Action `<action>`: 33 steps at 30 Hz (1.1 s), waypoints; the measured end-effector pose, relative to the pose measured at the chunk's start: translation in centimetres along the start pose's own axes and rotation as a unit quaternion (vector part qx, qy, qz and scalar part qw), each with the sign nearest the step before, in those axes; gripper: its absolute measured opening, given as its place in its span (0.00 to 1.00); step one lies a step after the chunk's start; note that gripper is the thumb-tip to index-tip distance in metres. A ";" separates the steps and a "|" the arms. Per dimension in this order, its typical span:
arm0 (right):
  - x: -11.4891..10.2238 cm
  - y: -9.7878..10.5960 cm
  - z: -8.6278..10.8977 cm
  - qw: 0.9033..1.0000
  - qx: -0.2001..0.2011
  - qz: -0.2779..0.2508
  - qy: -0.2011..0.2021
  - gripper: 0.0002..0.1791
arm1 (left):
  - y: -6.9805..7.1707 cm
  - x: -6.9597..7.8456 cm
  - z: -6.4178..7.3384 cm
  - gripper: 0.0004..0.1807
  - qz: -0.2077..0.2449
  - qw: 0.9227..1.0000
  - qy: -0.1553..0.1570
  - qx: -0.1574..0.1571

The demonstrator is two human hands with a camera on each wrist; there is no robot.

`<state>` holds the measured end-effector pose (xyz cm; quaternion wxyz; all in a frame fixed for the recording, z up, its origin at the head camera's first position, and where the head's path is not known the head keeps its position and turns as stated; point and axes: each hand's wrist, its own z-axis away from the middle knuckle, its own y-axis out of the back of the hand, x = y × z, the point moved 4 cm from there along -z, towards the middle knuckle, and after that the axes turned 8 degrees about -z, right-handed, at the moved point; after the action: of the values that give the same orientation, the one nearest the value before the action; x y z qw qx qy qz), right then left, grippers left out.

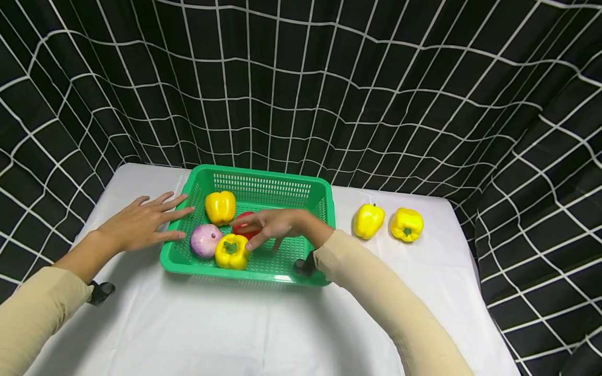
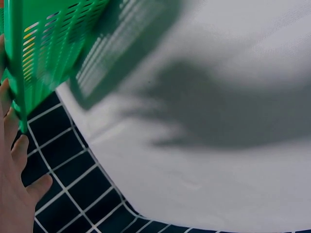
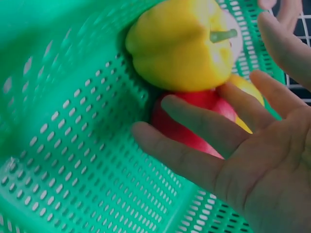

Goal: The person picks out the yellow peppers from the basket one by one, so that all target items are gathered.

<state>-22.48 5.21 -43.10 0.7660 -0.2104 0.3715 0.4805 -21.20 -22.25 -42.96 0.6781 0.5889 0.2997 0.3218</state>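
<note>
A green perforated plastic basket [image 1: 282, 277] holds a front yellow bell pepper [image 1: 232, 253], a rear yellow bell pepper [image 1: 220, 207], a round purple-and-white vegetable [image 1: 205, 241] and a red item [image 1: 242, 223]. My right hand [image 1: 277, 224] hovers inside the basket with its fingers spread, over the red item and close beside the front pepper. In the right wrist view the fingers partly cover the red item [image 3: 182, 121], whose kind I cannot tell. At the basket's left rim, my left hand [image 1: 143, 222] has its fingers outstretched; they seem to touch the rim.
Right of the basket, two more yellow bell peppers lie on the white tablecloth: one [image 1: 369, 221] nearer the basket, another [image 1: 406, 224] farther right. Black cloth with a white grid [image 1: 301, 78] hangs behind and at both sides of the table [image 1: 226, 334].
</note>
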 end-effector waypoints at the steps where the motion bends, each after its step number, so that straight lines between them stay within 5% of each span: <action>1: 0.0 -0.1 -0.2 1.000 -0.001 0.004 -0.003 0.42 | 0.1 0.0 0.0 0.38 0.000 1.000 0.000 0.000; 23: -0.9 -1.1 -2.5 0.989 -0.009 0.136 -0.050 0.40 | 0.1 -0.1 0.0 0.38 0.002 1.000 0.000 -0.001; 33: -0.7 -1.2 -3.2 0.992 -0.008 0.126 -0.010 0.37 | 0.0 -0.1 0.0 0.38 0.007 1.000 0.006 -0.009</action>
<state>-22.78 2.05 -44.61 0.7013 -0.1631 0.3841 0.5780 -21.23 -22.30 -42.93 0.6795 0.5829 0.2961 0.3328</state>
